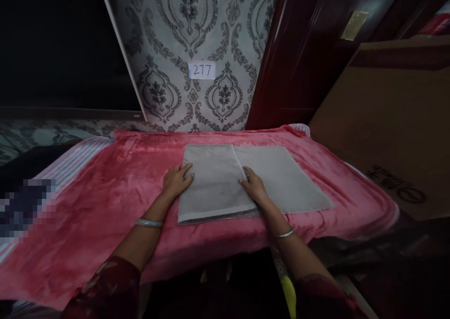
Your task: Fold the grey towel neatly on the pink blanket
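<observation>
A grey cloth (215, 178), which looks like a towel, lies partly folded, its left part doubled over and a pale hem along the near edge. The single layer (288, 180) spreads out flat to the right. My left hand (176, 182) rests at the left fold, thumb and forefinger apart on the cloth, the other fingers partly hidden. At the flap's right edge lies my right hand (255, 186), thumb and forefinger also apart and touching the cloth. Neither hand shows a grip on it.
A pink plush blanket (140, 169) covers the table under the cloth. A large cardboard box (393, 122) stands close on the right. Behind are a dark screen (63, 47), patterned wallpaper with a paper label (202, 70) reading 277, and a dark red wooden panel (298, 51).
</observation>
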{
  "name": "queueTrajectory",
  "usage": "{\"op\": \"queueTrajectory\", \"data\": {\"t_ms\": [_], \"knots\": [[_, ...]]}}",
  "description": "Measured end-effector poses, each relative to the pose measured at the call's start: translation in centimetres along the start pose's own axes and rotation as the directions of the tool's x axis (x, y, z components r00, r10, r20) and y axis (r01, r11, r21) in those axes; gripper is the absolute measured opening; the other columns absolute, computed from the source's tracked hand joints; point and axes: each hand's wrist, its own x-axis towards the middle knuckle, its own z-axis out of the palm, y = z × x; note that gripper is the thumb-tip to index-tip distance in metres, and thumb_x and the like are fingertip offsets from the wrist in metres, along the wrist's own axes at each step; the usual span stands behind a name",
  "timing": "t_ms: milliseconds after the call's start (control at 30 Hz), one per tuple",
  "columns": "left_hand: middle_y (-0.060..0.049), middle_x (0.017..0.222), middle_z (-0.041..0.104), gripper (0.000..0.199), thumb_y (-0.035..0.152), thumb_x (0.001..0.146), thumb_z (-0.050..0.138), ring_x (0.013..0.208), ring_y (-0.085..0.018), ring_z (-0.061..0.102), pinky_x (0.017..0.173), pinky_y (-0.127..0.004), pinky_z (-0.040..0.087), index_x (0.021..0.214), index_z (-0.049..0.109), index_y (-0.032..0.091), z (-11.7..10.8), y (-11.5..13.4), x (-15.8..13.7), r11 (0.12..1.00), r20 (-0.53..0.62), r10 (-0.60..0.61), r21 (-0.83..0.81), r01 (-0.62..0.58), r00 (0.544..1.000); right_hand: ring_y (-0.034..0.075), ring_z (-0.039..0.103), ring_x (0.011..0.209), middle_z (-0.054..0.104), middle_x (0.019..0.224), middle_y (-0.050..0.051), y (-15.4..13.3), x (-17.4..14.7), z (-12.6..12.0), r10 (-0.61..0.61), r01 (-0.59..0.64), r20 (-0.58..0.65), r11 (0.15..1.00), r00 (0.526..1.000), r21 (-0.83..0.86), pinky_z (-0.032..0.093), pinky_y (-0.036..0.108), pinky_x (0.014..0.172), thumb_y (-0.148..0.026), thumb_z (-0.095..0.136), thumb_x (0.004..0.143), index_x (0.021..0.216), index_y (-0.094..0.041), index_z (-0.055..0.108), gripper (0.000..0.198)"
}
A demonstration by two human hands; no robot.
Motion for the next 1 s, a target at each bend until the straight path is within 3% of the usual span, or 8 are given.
{"op": "queueTrajectory", "data": {"t_ms": [167,300,400,500,667,833,933,1000], "knots": [[-0.012,0.117,0.06,0.057,0.048,0.092,0.048,0.111,-0.028,0.058,0.096,-0.04,0.048,0.144,0.056,0.025,0.1,-0.3,-0.3,0.994,-0.053,0.004,-0.111,-0.01,0.999,0.027,0.069,0.097,0.073,0.106,0.011,-0.5,-1.6,-0.9,0.014,-0.009,0.046,0.994,0.999,-0.109,0.05,0.034,0.083,-0.03,0.056,0.091,0.153,-0.014,0.041,0.065],[-0.015,0.149,0.047,0.062,0.049,0.09,0.051,0.136,-0.032,0.045,0.11,-0.047,0.04,0.146,0.053,0.02,0.6,-0.6,-0.8,0.968,-0.169,0.172,-0.155,-0.199,0.97,0.026,0.069,0.093,0.073,0.103,0.01,0.0,-3.3,-1.2,-0.006,0.01,0.032,0.994,0.999,-0.106,0.05,0.033,0.079,-0.031,0.057,0.091,0.153,-0.015,0.039,0.067],[-0.014,0.164,0.031,0.069,0.052,0.091,0.051,0.15,-0.034,0.028,0.118,-0.056,0.028,0.153,0.042,0.021,0.8,-0.2,-1.2,0.919,-0.012,0.367,-0.147,-0.365,0.93,0.025,0.069,0.095,0.073,0.106,0.009,0.3,-3.8,-1.2,-0.022,0.028,0.05,0.993,0.999,-0.111,0.05,0.032,0.081,-0.027,0.057,0.091,0.153,-0.017,0.04,0.065],[-0.015,0.167,0.02,0.072,0.053,0.093,0.048,0.154,-0.035,0.019,0.12,-0.061,0.021,0.156,0.035,0.021,0.7,0.3,-1.5,0.922,0.151,0.382,-0.132,-0.364,0.912,0.025,0.069,0.097,0.073,0.109,0.01,0.3,-4.0,-1.6,-0.022,0.039,0.097,0.983,0.995,-0.18,0.05,0.032,0.082,-0.025,0.058,0.091,0.153,-0.018,0.04,0.065],[-0.015,0.165,0.025,0.07,0.05,0.092,0.051,0.153,-0.035,0.023,0.119,-0.064,0.023,0.155,0.038,0.02,0.4,0.6,-2.0,0.923,0.107,0.381,-0.108,-0.371,0.918,0.028,0.066,0.107,0.068,0.119,0.016,-0.7,-4.1,-2.1,-0.149,0.147,0.019,0.931,0.989,-0.334,0.051,0.037,0.091,-0.025,0.053,0.094,0.136,-0.017,0.06,0.044],[-0.016,0.143,0.059,0.056,0.041,0.094,0.049,0.136,-0.03,0.051,0.119,-0.057,0.031,0.143,0.053,0.015,0.7,0.7,-2.3,0.902,-0.156,0.394,-0.123,-0.413,0.906,0.026,0.053,0.131,0.056,0.143,0.017,-4.1,-1.2,0.0,-0.586,0.582,0.051,0.783,0.809,-0.22,0.042,0.042,0.111,-0.023,0.053,0.094,0.138,-0.016,0.059,0.045],[-0.015,0.129,0.068,0.04,0.033,0.093,0.048,0.123,-0.028,0.062,0.111,-0.049,0.044,0.123,0.068,0.015,0.8,0.8,-2.4,0.894,-0.22,0.391,-0.143,-0.426,0.894,0.025,0.045,0.14,0.05,0.151,0.015,-6.3,2.0,1.8,-0.692,0.717,0.19,0.681,0.696,-0.145,0.037,0.045,0.115,-0.02,0.054,0.093,0.143,-0.017,0.055,0.05],[-0.015,0.127,0.069,0.037,0.03,0.092,0.048,0.121,-0.027,0.063,0.107,-0.048,0.048,0.117,0.071,0.016,0.7,0.8,-2.8,0.895,-0.219,0.379,-0.159,-0.416,0.899,0.025,0.041,0.143,0.046,0.154,0.015,-7.5,4.2,2.7,-0.681,0.733,0.29,0.669,0.672,-0.128,0.035,0.046,0.117,-0.019,0.052,0.094,0.147,-0.017,0.051,0.053]]}}
